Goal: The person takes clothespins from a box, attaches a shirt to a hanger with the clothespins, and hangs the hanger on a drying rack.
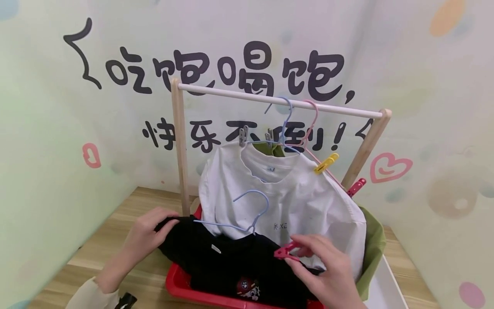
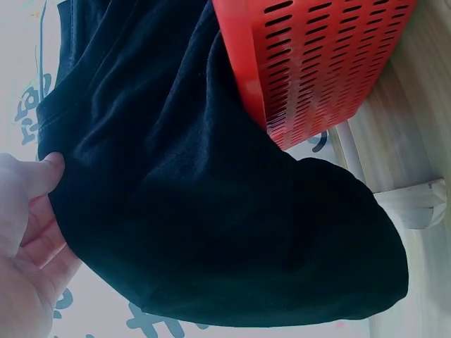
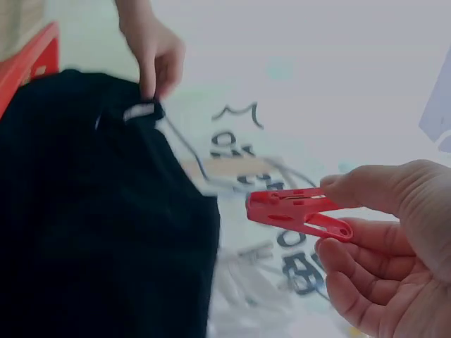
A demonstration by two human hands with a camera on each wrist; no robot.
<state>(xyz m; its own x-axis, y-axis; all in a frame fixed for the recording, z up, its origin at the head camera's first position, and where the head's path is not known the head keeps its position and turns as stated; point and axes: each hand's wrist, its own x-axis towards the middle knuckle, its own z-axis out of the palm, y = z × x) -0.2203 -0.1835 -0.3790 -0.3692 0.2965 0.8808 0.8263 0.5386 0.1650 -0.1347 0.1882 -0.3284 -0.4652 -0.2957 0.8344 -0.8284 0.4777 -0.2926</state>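
Note:
A black T-shirt (image 1: 227, 262) with a small cartoon print lies over a red basket (image 1: 179, 281). Its neck opening surrounds part of a blue hanger (image 1: 252, 223), whose hook stands up free. My left hand (image 1: 148, 231) pinches the shirt's shoulder at the hanger's left end; in the left wrist view the thumb (image 2: 49, 169) presses on the black cloth. Between thumb and fingers, my right hand (image 1: 328, 262) pinches a red clothespin (image 3: 296, 210). The clothespin is in front of the shirt's right shoulder in the head view; whether it touches the cloth cannot be told.
Behind stands a wooden rack with a white rod (image 1: 231, 92). A white T-shirt (image 1: 231, 184) hangs there on a blue hanger, a green garment (image 1: 372, 244) behind it. Grey clothespins, a yellow clothespin (image 1: 326, 163) and another red clothespin (image 1: 356, 187) grip the hung clothes. A white container (image 1: 390, 285) sits right.

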